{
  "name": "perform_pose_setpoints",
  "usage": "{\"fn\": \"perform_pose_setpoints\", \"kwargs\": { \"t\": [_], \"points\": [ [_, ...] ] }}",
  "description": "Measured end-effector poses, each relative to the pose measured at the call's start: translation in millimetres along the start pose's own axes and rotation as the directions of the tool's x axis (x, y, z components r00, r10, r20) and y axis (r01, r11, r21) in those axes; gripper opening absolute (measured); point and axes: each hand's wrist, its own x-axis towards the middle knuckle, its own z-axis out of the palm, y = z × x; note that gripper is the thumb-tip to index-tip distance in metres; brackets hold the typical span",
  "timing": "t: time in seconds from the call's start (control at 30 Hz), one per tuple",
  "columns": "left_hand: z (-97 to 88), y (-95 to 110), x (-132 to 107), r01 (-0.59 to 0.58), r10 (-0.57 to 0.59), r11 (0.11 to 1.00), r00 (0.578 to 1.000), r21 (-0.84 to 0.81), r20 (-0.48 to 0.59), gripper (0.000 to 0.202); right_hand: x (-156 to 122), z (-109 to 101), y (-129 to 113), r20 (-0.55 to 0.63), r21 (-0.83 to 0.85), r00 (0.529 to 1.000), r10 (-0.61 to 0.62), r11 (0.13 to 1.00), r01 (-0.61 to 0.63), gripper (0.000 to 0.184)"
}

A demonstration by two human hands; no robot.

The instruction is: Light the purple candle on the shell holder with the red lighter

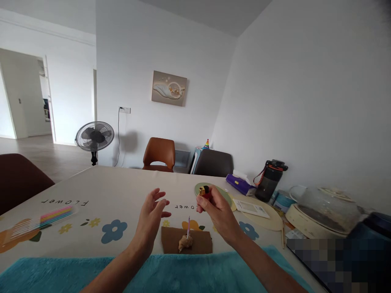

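Held though it is, the lighter (gold-capped) looks red.

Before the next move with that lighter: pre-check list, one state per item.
1. Grip: lighter pinched in the fingertips of the right hand, above the table: ok.
2. No flame shows at the lighter: ok.
3. Candle stands near upright in the pastry: ok. Wick state: cannot tell, too small.
4. Pastry rests on the brown card, flat on the table: ok.
5. Left hand open, holds nothing, apart from the candle: ok.
6. Teal cloth, fluffy, lies right at the card's near edge, close to the candle: probably not ok.
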Motion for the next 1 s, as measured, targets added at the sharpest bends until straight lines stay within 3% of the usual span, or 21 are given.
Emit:
{"fn": "perform_pose_setpoints", "kwargs": {
  "t": [0.17,0.33,0.53,0.77,1.0],
  "points": [
    [2.3,-11.3,0.5,0.017,-0.018,0.998,1.0,0.06,0.017,0.045,-2.1,-2.0,12.4,-0.059,-0.031,0.998,0.036,0.999,-0.038,0.034],
    [5.3,-22.8,-3.8,0.022,-0.03,0.996,0.995,0.081,0.091,0.04,3.9,-7.5,22.5,-0.187,0.191,0.944,0.272,0.952,-0.237,0.055],
    [4.5,-53.0,-7.5,0.084,-0.092,0.995,0.98,0.052,0.175,0.047,14.0,-2.8,40.3,-0.094,0.269,0.873,0.479,0.856,-0.441,0.053],
    [1.3,-77.8,-8.4,0.098,-0.092,0.995,0.973,-0.018,0.213,0.056,4.8,15.2,70.8,-0.136,0.237,0.843,0.52,0.844,-0.482,0.05],
    [-0.9,-79.8,-6.4,0.094,-0.09,0.995,0.976,-0.011,0.199,0.058,-0.5,10.5,80.7,-0.099,0.153,0.869,0.485,0.87,-0.469,0.051]
  ]
}}
